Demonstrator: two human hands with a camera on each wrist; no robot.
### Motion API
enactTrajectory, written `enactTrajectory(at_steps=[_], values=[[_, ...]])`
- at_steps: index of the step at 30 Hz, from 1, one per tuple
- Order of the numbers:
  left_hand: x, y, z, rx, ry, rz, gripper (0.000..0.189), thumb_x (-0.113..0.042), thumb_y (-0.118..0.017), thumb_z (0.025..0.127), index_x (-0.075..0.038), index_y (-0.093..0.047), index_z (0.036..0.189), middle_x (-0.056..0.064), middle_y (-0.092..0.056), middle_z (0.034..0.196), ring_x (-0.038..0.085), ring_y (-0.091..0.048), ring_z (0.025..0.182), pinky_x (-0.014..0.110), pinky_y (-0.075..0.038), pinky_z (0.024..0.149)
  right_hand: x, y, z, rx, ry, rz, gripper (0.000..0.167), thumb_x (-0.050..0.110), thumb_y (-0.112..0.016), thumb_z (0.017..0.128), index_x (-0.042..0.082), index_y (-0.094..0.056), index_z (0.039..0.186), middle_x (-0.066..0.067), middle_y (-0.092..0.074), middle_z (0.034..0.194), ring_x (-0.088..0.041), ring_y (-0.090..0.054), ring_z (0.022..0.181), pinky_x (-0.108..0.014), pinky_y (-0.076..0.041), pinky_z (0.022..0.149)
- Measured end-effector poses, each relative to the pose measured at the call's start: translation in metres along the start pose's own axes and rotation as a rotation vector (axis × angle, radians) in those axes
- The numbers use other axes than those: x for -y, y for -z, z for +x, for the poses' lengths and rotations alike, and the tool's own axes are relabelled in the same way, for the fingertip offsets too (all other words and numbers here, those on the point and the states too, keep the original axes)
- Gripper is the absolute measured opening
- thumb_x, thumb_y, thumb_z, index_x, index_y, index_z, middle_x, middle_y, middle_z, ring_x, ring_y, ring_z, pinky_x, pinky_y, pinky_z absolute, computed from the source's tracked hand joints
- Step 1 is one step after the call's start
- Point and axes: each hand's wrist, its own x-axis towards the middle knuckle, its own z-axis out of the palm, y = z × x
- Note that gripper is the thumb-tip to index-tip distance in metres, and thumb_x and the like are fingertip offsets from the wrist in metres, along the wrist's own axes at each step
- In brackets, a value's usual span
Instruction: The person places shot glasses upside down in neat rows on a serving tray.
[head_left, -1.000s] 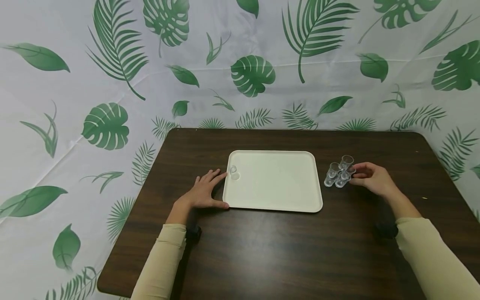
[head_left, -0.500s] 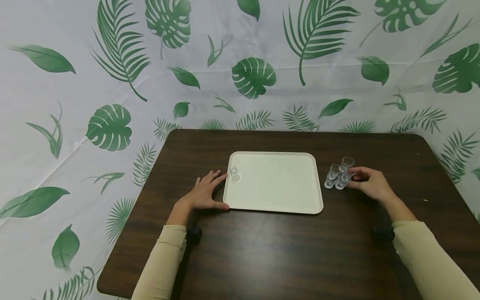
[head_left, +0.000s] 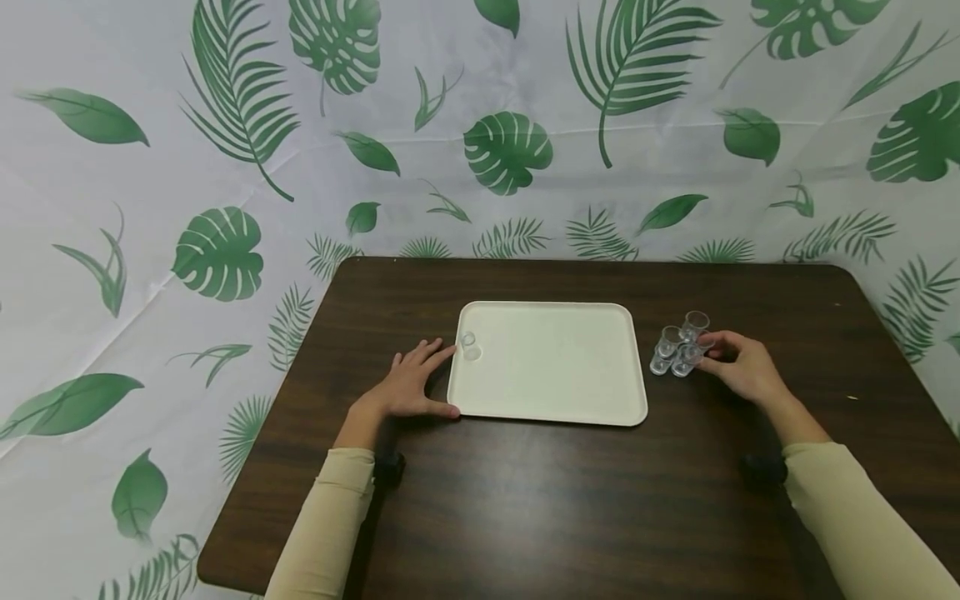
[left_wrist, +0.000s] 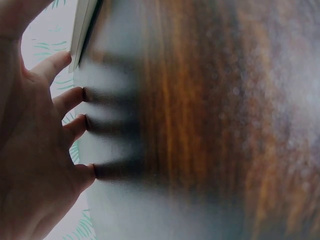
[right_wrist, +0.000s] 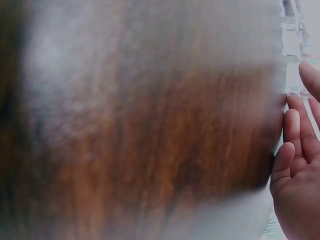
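A cream tray [head_left: 555, 367] lies on the table. My left hand [head_left: 405, 385] is spread at its left side, index fingertip and thumb touching the rim; in the left wrist view the other fingertips [left_wrist: 76, 92] rest on the tabletop. One small clear shot glass [head_left: 470, 345] stands on the tray near its left edge. Right of the tray, several more shot glasses [head_left: 670, 342] stand close together. My right hand [head_left: 742, 367] pinches the rightmost of these between thumb and fingers, partly hiding it. In the right wrist view, the glasses [right_wrist: 291, 75] show only at the edge.
The dark wood-grain table [head_left: 525, 500] has rounded corners. Behind it hangs a white cloth [head_left: 420, 183] printed with green leaves. A tiny light speck [head_left: 852, 397] lies on the tabletop right of the right hand.
My right hand has shifted slightly left, bringing the rightmost shot glass closer against the others. The left hand, the tray and the glass on it have stayed in place.
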Motion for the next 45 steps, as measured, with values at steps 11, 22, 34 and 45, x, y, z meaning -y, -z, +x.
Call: enactTrajectory(at_steps=[11,22,34,45], values=[[0.001,0.0,0.0,-0.001,-0.009,-0.004,0.111,-0.068,-0.076,0.071,-0.028,-0.02,0.159,0.01,-0.013,0.163,0.036,-0.006,0.149,0.071,-0.005,0.108,-0.001,0.003,-0.006,-0.05,0.007,-0.007,0.035,0.025,-0.076,0.088,0.001,-0.065,0.112,-0.02,-0.066,0.107,0.01,-0.049,0.08,-0.022,-0.04,0.073],[0.003,-0.002,0.0,-0.005,-0.016,-0.002,0.11,-0.067,-0.075,0.071,-0.026,-0.022,0.158,0.011,-0.013,0.163,0.037,-0.006,0.149,0.071,-0.005,0.108,-0.001,0.016,-0.015,-0.085,-0.049,0.146,0.043,0.029,-0.076,0.088,0.0,-0.061,0.116,0.028,-0.055,0.095,0.014,-0.053,0.082,-0.01,-0.044,0.066],[0.002,-0.001,-0.002,-0.012,-0.019,0.002,0.111,-0.067,-0.076,0.071,-0.026,-0.023,0.158,0.011,-0.015,0.163,0.038,-0.007,0.148,0.071,-0.006,0.108,0.006,0.029,-0.019,-0.104,-0.136,0.685,0.031,0.01,-0.076,0.087,0.008,-0.062,0.114,0.009,-0.063,0.1,-0.005,-0.07,0.08,-0.022,-0.055,0.07],[0.005,-0.003,-0.003,-0.004,-0.016,0.005,0.111,-0.068,-0.075,0.071,-0.027,-0.021,0.158,0.011,-0.014,0.163,0.036,-0.006,0.149,0.07,-0.005,0.109,0.039,0.028,-0.012,-0.242,-0.052,0.818,0.034,0.004,-0.077,0.084,-0.002,-0.064,0.115,0.003,-0.068,0.095,-0.009,-0.063,0.074,-0.018,-0.053,0.064]])
